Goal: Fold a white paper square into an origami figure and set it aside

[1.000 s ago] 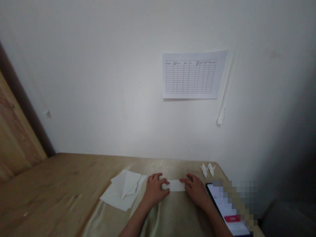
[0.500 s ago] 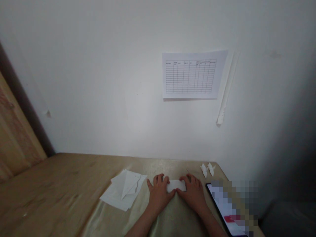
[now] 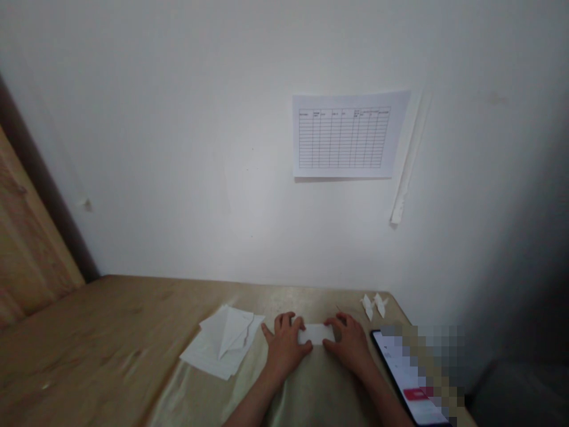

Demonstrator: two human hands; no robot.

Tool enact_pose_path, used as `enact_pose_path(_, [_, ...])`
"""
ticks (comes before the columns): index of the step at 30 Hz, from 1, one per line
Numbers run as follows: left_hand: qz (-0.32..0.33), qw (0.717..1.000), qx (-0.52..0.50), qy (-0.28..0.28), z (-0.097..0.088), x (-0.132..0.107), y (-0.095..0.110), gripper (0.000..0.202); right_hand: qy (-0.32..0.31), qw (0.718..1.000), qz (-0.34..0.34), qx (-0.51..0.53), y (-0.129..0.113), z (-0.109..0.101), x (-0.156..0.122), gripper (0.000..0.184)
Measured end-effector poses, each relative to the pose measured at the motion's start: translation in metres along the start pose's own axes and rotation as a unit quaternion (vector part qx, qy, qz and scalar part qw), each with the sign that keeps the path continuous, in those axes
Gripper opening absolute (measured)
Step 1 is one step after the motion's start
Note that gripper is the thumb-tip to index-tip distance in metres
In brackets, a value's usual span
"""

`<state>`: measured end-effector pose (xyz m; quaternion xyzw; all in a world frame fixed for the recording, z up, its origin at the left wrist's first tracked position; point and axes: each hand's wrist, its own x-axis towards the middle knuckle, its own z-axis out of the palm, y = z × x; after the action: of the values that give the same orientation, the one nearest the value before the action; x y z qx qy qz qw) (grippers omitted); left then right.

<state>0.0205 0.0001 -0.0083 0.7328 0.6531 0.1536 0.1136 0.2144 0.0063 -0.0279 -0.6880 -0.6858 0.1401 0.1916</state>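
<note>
A small white folded paper (image 3: 316, 334) lies flat on the table between my hands. My left hand (image 3: 284, 344) grips its left end, thumb on the near edge and fingertips at the far corner. At its right end, my right hand (image 3: 351, 343) holds it the same way, the thumb on the near edge. Left of my left hand rests a stack of white paper sheets (image 3: 200, 353), with a folded triangular piece on top. Two small folded white paper figures (image 3: 367, 307) stand beyond my right hand, near the table's far right corner.
A phone (image 3: 413, 379) with a lit screen lies at the table's right edge, beside my right forearm. The brown-covered table (image 3: 133, 332) meets a white wall bearing a printed grid sheet (image 3: 342, 136). A wooden panel (image 3: 31, 237) leans at the left.
My thumbs have moved apart along the paper's near edge, from almost meeting in the middle to nearer its two ends. The paper stays in place.
</note>
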Motion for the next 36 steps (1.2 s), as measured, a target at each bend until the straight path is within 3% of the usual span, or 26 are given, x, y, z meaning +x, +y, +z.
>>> enact_pose_path(19, [0.063,0.996,0.002,-0.067,-0.009,0.009,-0.030,0.043,-0.019,0.996,-0.037,0.074,0.028,0.002,0.012,0.057])
enact_pose_path(30, [0.034,0.998,-0.043,-0.027,-0.010,0.009,-0.031,0.022,-0.025,0.997,-0.039,0.058,0.032,0.008,0.012,0.060])
enact_pose_path(33, [0.030,0.998,-0.043,-0.021,-0.008,0.010,-0.031,0.026,-0.020,0.998,-0.040,0.052,0.032,0.009,0.010,0.052])
enact_pose_path(36, [0.023,0.999,-0.042,-0.016,-0.008,0.012,-0.032,0.043,-0.015,0.998,-0.046,0.040,0.030,0.009,0.007,0.043])
